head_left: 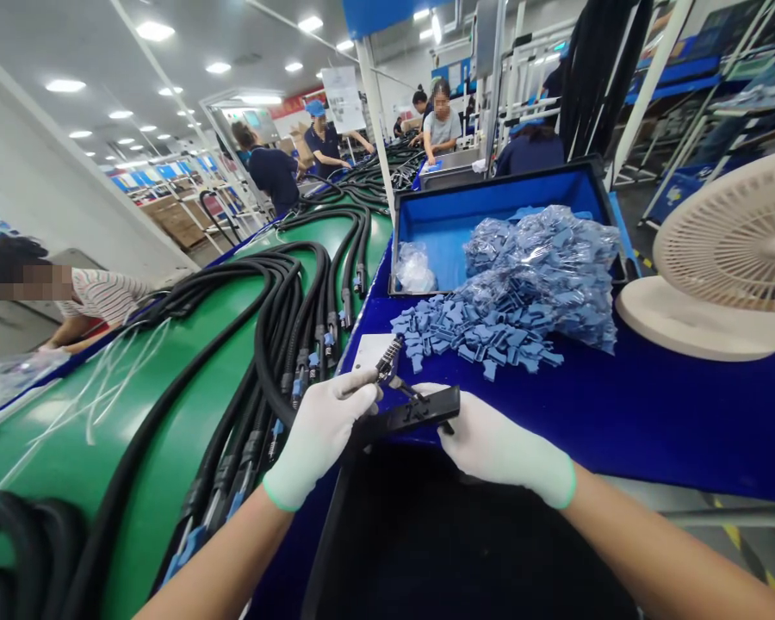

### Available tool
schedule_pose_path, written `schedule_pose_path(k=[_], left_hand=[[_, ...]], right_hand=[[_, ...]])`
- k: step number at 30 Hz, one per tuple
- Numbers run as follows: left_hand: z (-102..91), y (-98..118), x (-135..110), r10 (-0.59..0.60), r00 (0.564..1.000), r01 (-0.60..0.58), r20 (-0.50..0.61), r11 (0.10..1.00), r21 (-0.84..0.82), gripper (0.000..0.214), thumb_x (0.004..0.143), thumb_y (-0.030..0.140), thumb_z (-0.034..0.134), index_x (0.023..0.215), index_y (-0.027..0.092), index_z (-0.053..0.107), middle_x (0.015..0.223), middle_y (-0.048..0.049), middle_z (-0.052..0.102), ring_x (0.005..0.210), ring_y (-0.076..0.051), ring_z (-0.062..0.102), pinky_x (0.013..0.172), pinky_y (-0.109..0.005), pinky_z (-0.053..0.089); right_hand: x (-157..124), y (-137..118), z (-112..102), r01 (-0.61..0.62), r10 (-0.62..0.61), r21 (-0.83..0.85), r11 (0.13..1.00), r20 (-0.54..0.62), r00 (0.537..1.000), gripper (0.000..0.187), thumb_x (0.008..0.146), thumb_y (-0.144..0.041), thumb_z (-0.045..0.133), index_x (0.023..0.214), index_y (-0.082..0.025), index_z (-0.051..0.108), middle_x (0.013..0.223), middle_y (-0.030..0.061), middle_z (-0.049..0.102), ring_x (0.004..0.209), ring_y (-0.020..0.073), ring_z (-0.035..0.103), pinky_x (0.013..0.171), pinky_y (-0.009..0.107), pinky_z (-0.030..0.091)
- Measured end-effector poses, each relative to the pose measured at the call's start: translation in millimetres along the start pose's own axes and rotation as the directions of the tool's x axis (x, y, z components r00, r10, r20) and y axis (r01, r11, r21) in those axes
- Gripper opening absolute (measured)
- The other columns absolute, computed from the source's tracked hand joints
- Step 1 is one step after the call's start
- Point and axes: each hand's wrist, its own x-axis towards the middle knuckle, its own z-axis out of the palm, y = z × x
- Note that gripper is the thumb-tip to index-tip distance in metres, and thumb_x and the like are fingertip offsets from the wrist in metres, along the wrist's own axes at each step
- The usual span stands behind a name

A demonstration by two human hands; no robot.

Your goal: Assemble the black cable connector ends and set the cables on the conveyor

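My left hand [326,422], in a white glove, is closed around a small dark part with a coil spring [388,353], pinched between thumb and fingers. My right hand [497,439], also gloved, is closed around the end of a black bar with raised markings [426,411]; some of its fingers are hidden behind the bar. Between the hands, a short dark rod [404,387] slants from the spring part toward the right fingers. Beyond my right hand lies a loose pile of small blue plastic clips [471,331].
A blue bin [497,207] with bagged clips [548,250] stands behind the pile. Black hoses [284,301] cover much of the green bench [161,430] at left. A fan [749,241] stands at right, a black container [478,542] below my hands. Several people work farther off.
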Motion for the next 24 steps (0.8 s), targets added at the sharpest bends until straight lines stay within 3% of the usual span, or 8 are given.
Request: schedule_pose_path(k=[5, 12, 15, 18, 24], left_hand=[[2.0, -1.0, 1.4, 0.068, 0.997, -0.069, 0.024, 0.997, 0.023, 0.037, 0.096, 0.04, 0.063, 0.124, 0.018, 0.074, 0.111, -0.003, 0.077, 0.097, -0.025, 0.071, 0.083, -0.031, 0.056], [7.4, -10.3, 2.1, 0.048, 0.999, -0.048, 0.009, 0.999, 0.011, 0.031, 0.093, 0.042, 0.068, 0.116, 0.024, 0.078, 0.114, -0.0003, 0.077, 0.109, -0.027, 0.07, 0.098, -0.033, 0.053], [8.8, -10.6, 1.1, 0.038, 0.999, -0.039, 0.02, 0.999, 0.03, 0.027, 0.092, 0.039, 0.069, 0.113, 0.024, 0.079, 0.112, -0.0006, 0.077, 0.109, -0.026, 0.07, 0.098, -0.034, 0.053], [10.2, -6.3, 5.1, 0.045, 0.998, -0.045, 0.053, 0.999, 0.0, 0.033, 0.093, 0.038, 0.068, 0.122, 0.024, 0.074, 0.118, -0.001, 0.076, 0.107, -0.025, 0.07, 0.099, -0.034, 0.053], [14.6, 11.1, 29.6, 0.222, 0.969, -0.227, 0.11, 0.973, 0.037, 0.031, 0.099, 0.034, 0.058, 0.125, 0.023, 0.07, 0.123, -0.002, 0.072, 0.11, -0.024, 0.067, 0.103, -0.036, 0.05]], right_hand=[[-0.2, 6.0, 7.1, 0.088, -0.089, -0.045, 0.995, -0.023, 0.996, 0.073, 0.079, 0.003, 0.049, 0.149, -0.02, 0.049, 0.145, 0.0123, 0.059, 0.126, 0.027, 0.062, 0.112, 0.042, 0.05], [-3.9, 8.2, 5.2, 0.149, -0.154, -0.111, 0.983, -0.038, 0.987, 0.067, 0.081, 0.002, 0.049, 0.145, -0.018, 0.049, 0.141, 0.0143, 0.06, 0.124, 0.0268, 0.062, 0.115, 0.045, 0.046], [-5.0, 11.2, 6.0, 0.085, -0.087, -0.056, 0.995, -0.033, 0.996, 0.053, 0.081, 0.001, 0.05, 0.129, -0.019, 0.059, 0.124, 0.0106, 0.067, 0.113, 0.0252, 0.064, 0.108, 0.044, 0.05], [-5.9, 16.6, 8.8, 0.021, -0.022, -0.049, 0.999, -0.015, 1.0, 0.036, 0.082, 0.001, 0.049, 0.109, -0.019, 0.064, 0.107, 0.0084, 0.069, 0.1, 0.0234, 0.065, 0.098, 0.04, 0.054], [-2.0, 19.9, 13.8, -0.09, 0.085, -0.082, 0.993, -0.065, 0.994, 0.015, 0.093, -0.016, 0.056, 0.106, -0.02, 0.062, 0.1, 0.0072, 0.068, 0.094, 0.0232, 0.064, 0.09, 0.039, 0.053]])
